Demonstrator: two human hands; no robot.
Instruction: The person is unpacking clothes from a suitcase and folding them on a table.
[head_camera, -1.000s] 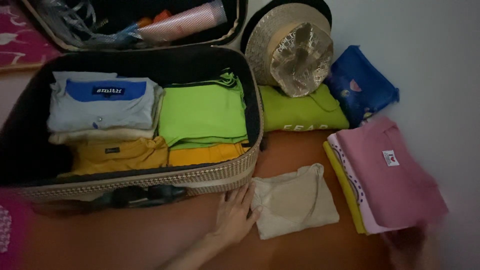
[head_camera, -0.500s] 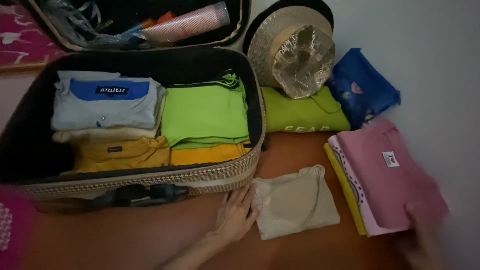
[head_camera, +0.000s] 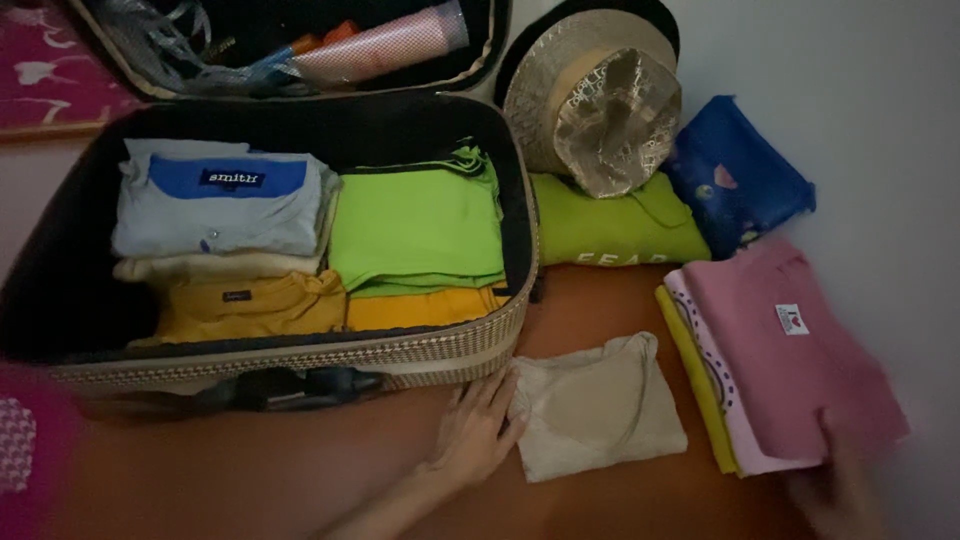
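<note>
My left hand (head_camera: 476, 430) lies flat on the brown floor, fingers spread, with its fingertips touching the left edge of a folded beige shirt (head_camera: 600, 405). Blurred at the lower right, my right hand (head_camera: 845, 475) rests over the near corner of a folded pink shirt (head_camera: 780, 345). That shirt tops a small stack with a white and a yellow garment (head_camera: 692, 370) under it. I cannot see whether the right hand grips the stack. Just behind my left hand is an open suitcase (head_camera: 420, 352) holding folded blue-grey, lime green and yellow clothes.
A straw hat (head_camera: 600, 90) leans on a folded green shirt (head_camera: 615, 228) beside a blue cloth item (head_camera: 740, 180) near the white wall. The suitcase lid (head_camera: 300, 45) holds tubes and plastic bags. A pink mat (head_camera: 50, 70) lies far left. Pink cloth (head_camera: 20, 450) shows at lower left.
My right hand has moved up from below the stack onto the pink shirt's near corner. My left hand has stayed at the beige shirt's edge. The view shifted slightly.
</note>
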